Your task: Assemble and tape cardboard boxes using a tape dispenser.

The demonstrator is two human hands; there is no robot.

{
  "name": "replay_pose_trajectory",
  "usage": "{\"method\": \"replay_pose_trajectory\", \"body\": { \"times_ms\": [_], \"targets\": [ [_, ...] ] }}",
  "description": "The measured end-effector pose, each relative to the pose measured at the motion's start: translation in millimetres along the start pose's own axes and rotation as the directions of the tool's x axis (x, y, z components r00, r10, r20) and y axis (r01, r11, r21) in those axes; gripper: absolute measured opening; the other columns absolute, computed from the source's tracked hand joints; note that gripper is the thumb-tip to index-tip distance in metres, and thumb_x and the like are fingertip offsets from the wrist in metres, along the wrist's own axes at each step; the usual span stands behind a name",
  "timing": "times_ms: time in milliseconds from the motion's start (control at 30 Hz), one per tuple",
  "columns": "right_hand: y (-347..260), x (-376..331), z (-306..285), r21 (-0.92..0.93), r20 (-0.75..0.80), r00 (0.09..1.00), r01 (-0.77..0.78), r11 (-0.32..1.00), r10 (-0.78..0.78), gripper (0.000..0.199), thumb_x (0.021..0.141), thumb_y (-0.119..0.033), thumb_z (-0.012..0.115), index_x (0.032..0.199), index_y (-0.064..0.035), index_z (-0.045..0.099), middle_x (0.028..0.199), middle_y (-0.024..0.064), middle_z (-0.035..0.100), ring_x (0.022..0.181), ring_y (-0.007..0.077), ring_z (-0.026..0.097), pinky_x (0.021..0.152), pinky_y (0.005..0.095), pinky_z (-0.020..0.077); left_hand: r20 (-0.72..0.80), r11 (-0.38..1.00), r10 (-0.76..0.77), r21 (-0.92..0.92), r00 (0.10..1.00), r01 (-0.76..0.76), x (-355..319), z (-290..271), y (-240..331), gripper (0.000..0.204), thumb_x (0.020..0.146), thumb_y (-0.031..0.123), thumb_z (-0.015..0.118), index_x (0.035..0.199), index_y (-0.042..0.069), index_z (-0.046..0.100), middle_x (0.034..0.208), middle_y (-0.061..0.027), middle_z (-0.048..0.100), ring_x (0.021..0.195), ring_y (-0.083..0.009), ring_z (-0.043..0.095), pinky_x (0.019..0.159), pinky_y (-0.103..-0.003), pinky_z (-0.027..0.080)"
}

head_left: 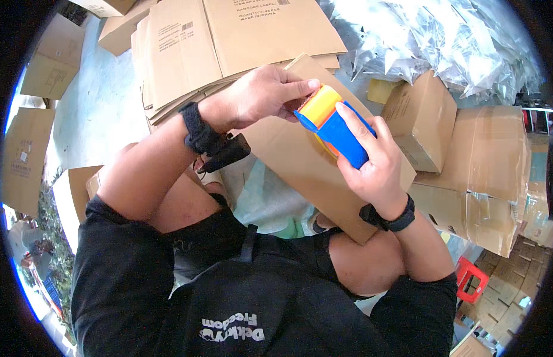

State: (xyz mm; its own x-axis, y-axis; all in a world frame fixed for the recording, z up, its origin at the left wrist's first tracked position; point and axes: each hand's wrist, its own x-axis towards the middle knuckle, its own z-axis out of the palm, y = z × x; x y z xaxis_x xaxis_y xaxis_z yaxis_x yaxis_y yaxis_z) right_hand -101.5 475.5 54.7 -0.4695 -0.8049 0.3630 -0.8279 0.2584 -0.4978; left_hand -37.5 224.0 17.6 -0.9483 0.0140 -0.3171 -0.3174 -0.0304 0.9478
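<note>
A blue tape dispenser [354, 140] with a yellow front and a red toothed edge is held above a long cardboard box [312, 181], which lies slantwise across my lap. My right hand [380, 163] is closed round the dispenser's body, index finger stretched along its top. At the toothed end, my left hand [261, 98] has its thumb and fingers bent together against the edge. What the left fingers pinch is hidden; no strip of tape can be made out. Each wrist wears a black band, and a black object [227, 154] hangs by the left one.
Flattened cartons [187, 62] are stacked ahead on the left. Clear plastic bags [431, 38] pile up at the far right. A closed carton [420, 122] and a larger taped one [481, 154] stand to my right, near a red plastic stool [471, 279]. More cartons [53, 56] sit at the left.
</note>
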Motion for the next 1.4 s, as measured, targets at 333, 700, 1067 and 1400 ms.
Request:
{"method": "replay_pose_trajectory", "body": {
  "times_ms": [333,700,1067,1400],
  "targets": [
    [2,22,-21,0.118,0.21,0.978,-0.042,0.992,0.017,0.061,0.078,-0.015,0.077,0.138,-0.0168,0.064,0.087,0.02,0.061,0.077,0.0383,0.064,0.072,0.0436,0.0555,-0.264,0.834,0.269,0.544,0.926,-0.087,10,-49,-11,0.03,0.097,0.026,0.066,0.095,-0.002,0.077,0.071,-0.0074,0.073,0.062,-0.0105,0.066,0.064,-0.028,0.054],
    [9,41,0,-0.077,0.273,0.961,0.068,0.995,-0.044,0.038,0.075,-0.021,0.071,0.112,-0.0119,0.072,0.079,0.0215,0.066,0.075,0.0407,0.066,0.072,0.0485,0.0564,-0.357,0.803,0.209,0.594,0.91,0.048,46,-99,-79,0.033,0.096,0.031,0.065,0.087,0.002,0.077,0.067,-0.007,0.073,0.062,-0.0186,0.07,0.066,-0.035,0.055],
    [1,51,11,-0.049,0.333,0.94,0.093,0.994,-0.072,0.043,0.077,-0.019,0.066,0.12,-0.0155,0.072,0.065,0.0148,0.066,0.063,0.0346,0.067,0.062,0.0448,0.0555,-0.434,0.468,0.074,0.81,0.898,0.353,39,-91,-74,0.051,0.096,0.04,0.062,0.106,-0.01,0.069,0.106,-0.0343,0.068,0.087,-0.0412,0.073,0.075,-0.049,0.058],
    [15,37,-8,-0.131,0.336,0.942,0.022,0.991,0.023,0.047,0.08,-0.02,0.068,0.127,-0.0129,0.069,0.089,0.0223,0.069,0.08,0.0388,0.069,0.073,0.0449,0.0568,-0.11,0.572,0.026,0.817,0.994,0.076,43,-28,-50,0.082,0.103,0.063,0.041,0.113,-0.014,0.066,0.111,-0.0384,0.066,0.112,-0.0497,0.064,0.099,-0.052,0.049]
  ]
}}
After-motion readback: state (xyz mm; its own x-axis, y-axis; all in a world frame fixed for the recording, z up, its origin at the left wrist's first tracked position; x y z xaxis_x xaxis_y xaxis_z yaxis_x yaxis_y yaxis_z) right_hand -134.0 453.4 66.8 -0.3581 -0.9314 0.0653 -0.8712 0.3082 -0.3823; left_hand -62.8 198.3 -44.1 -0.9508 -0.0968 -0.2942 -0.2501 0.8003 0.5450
